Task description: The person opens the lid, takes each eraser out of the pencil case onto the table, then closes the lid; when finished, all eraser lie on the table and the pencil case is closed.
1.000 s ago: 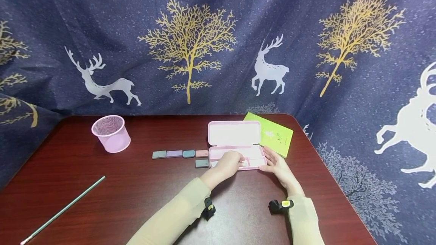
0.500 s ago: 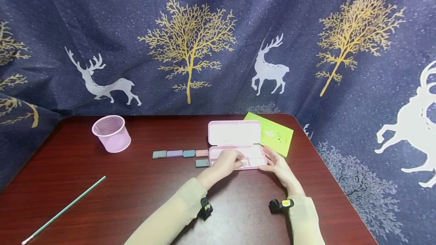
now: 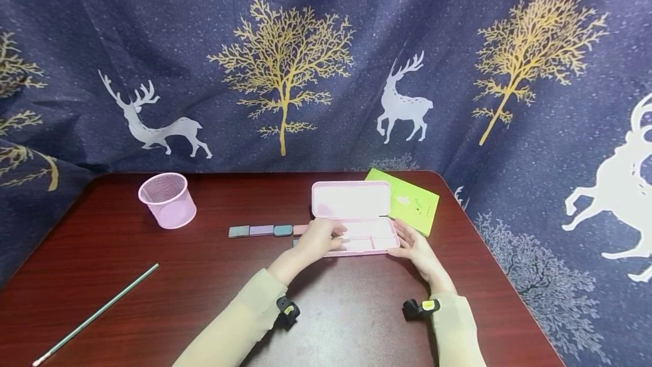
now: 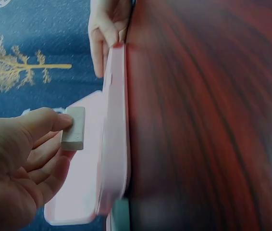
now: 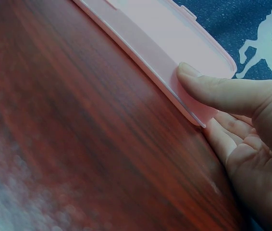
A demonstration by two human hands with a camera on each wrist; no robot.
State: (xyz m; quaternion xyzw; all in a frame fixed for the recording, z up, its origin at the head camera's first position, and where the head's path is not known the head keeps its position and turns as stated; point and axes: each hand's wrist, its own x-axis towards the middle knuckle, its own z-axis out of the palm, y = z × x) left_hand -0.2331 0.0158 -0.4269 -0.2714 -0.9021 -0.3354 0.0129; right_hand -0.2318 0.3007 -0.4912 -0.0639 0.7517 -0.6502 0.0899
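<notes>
An open pink pencil case (image 3: 356, 252) lies on the table, its lid (image 3: 351, 200) folded back. My left hand (image 3: 317, 238) is above the case's left part, pinching a whitish block-shaped eraser (image 4: 73, 129) between thumb and fingers, as the left wrist view shows. At the case's right end, my right hand (image 3: 417, 251) grips the corner, thumb (image 5: 193, 79) over the rim and fingers along the outside. Left of the case runs a row of coloured erasers: grey-green (image 3: 239, 232), purple (image 3: 261, 230), teal (image 3: 282, 230) and pink (image 3: 299, 230). A dark green one (image 4: 120, 214) is mostly hidden by my left hand in the head view.
A pink mesh pen holder (image 3: 168, 203) stands at the back left. A long green pencil (image 3: 97, 313) lies at the front left. Behind the case's right end is a bright green booklet (image 3: 415, 205). A patterned curtain (image 3: 326, 72) hangs behind the table.
My left hand has moved left and up from the front compartment of the case, carrying the eraser. My right hand has stayed at the case's right end.
</notes>
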